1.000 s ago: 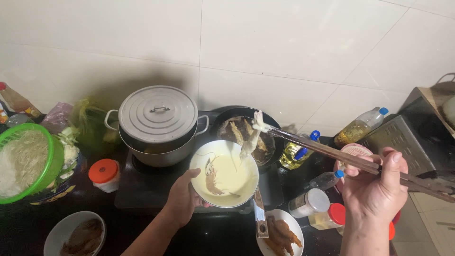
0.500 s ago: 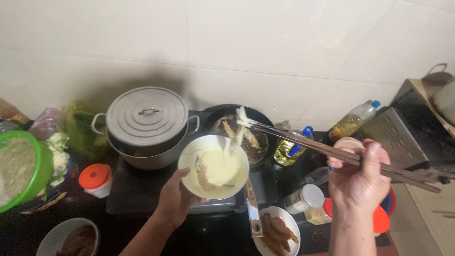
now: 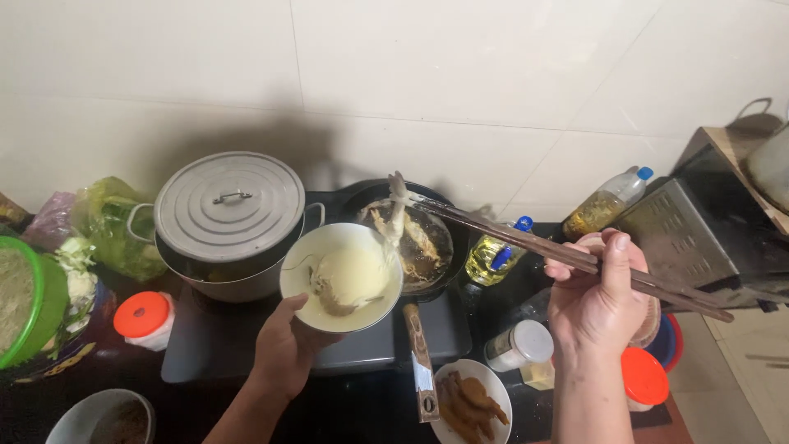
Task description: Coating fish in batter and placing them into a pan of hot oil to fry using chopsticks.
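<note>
two chopsticks [image 3: 526, 240] in right hand [image 3: 604, 300] lift battered shrimp [image 3: 397, 215] over pan [image 3: 427, 242].

Round white ceramic bowl [image 3: 341, 275] of pale cream batter, held in left hand [image 3: 283, 349]. Long dark-brown wooden chopsticks [image 3: 567, 256] in right hand [image 3: 600, 300], gripping pale batter-coated piece [image 3: 396, 215]. Round black frying pan [image 3: 411, 238], golden-brown pieces in dark oil. Large grey metal pot with ridged concentric-ring lid [image 3: 228, 210]. Clear plastic oil bottle, yellow liquid, blue cap [image 3: 493, 256]. Small white jar with orange lid [image 3: 146, 319]. Green plastic colander [image 3: 29, 296]. Small white plate of golden-brown fried pieces [image 3: 468, 403]. Off-white tiled wall [image 3: 411, 74].
</note>
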